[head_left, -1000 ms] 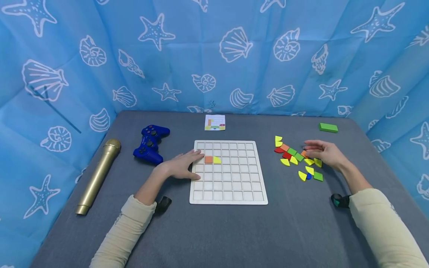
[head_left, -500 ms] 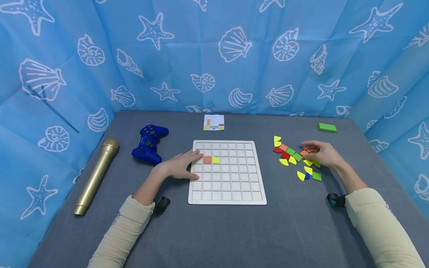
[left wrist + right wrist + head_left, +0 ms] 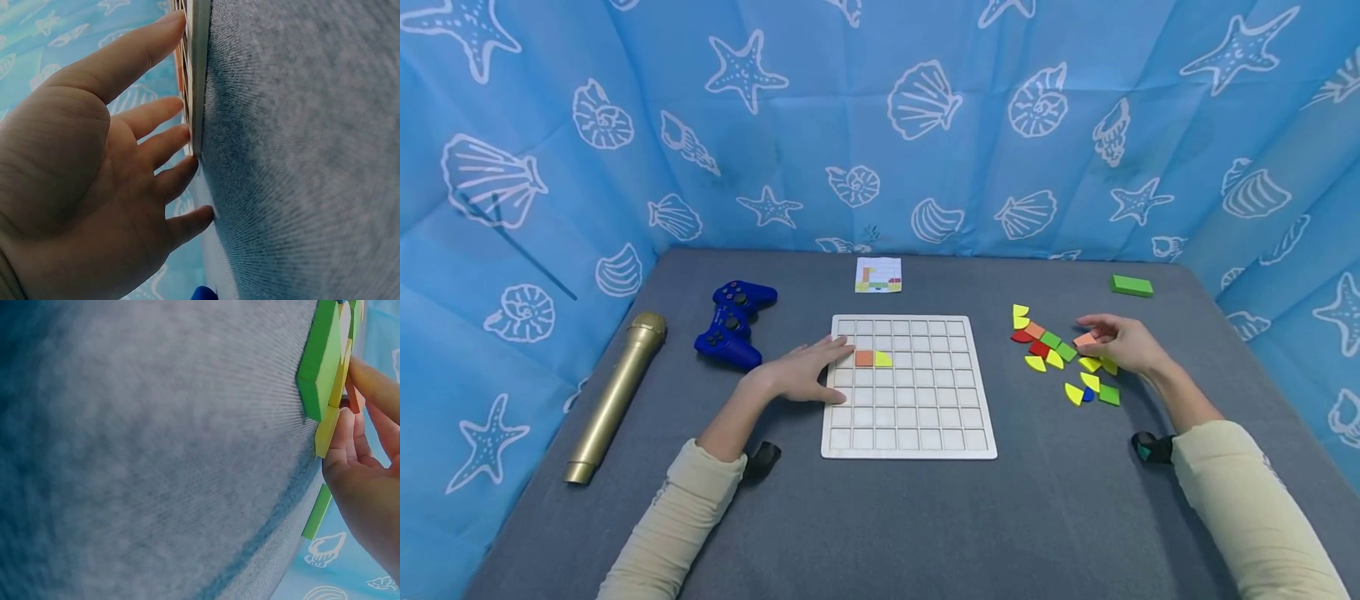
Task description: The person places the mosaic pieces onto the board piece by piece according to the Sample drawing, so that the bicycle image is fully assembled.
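Observation:
A white grid board [image 3: 910, 417] lies mid-table, with an orange square tile [image 3: 864, 358] and a yellow quarter-circle tile [image 3: 883, 359] side by side in its cells. My left hand [image 3: 797, 372] rests on the board's left edge, fingers spread; the left wrist view shows the fingertips against the rim. At the right, my right hand [image 3: 1126, 343] pinches another orange square tile [image 3: 1085, 340] between thumb and fingers, partly covered by them. Around that hand lie yellow quarter-circles [image 3: 1074, 393], green squares [image 3: 1108, 395], a red square [image 3: 1039, 348] and a partly hidden blue piece [image 3: 1087, 395].
A small pattern card [image 3: 878, 275] lies behind the board. On the left are a blue game controller [image 3: 730, 333] and a gold microphone [image 3: 617, 400]. A green block [image 3: 1131, 286] sits near the back right corner. A blue shell-print curtain [image 3: 850, 125] stands behind the table.
The fingers of my right hand have closed on the orange square tile, which is now tilted up from the pile. My left hand stays on the board's edge.

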Available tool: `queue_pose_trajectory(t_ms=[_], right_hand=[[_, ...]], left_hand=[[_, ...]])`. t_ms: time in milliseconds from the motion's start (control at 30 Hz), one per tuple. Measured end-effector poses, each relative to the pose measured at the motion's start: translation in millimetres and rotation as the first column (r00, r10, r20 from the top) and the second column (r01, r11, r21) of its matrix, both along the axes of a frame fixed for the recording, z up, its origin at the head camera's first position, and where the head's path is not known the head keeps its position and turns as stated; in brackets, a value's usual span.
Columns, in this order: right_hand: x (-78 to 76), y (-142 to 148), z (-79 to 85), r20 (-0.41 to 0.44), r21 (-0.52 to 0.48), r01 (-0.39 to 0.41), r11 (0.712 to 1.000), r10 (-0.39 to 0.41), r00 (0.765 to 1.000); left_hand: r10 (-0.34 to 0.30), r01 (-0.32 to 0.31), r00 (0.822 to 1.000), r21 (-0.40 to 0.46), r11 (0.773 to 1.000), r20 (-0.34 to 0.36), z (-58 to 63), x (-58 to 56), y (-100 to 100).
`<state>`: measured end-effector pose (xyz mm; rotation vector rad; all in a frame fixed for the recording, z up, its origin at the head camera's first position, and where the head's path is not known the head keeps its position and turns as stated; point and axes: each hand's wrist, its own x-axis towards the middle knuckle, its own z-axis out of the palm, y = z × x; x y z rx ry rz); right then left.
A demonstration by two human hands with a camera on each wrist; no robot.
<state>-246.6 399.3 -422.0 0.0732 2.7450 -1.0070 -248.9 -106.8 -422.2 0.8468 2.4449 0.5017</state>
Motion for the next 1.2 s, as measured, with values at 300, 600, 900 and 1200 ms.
queue_pose_trajectory(t_ms=[300,600,900,1200], right_hand=[[3.8,-3,2.4,-0.014,-0.018,0.104,0.994,-0.104,0.994],[0.9,-13,4.0,0.018,-0.248,0.223,0.943,-0.226,0.974],[3.4,-34,11.4,0.098,-0.382,0.187,0.905,-0.162,0.982],[4.2,-57,15.5,0.122,-0.317,0.133,0.939,-0.099,0.988]], left_hand=[[-0.004,0.004,1.000,0.005,1.000,0.000,0.0,-0.3,-1],[0.004,-0.004,1.000,0.000,1.000,0.002,0.9,0.0,0],[-0.007,0.007,1.000,0.005,1.000,0.000,-0.9,-1.3,-2],[-0.009,0.009,1.000,0.001,1.000,0.002,0.6,-0.8,-2]])
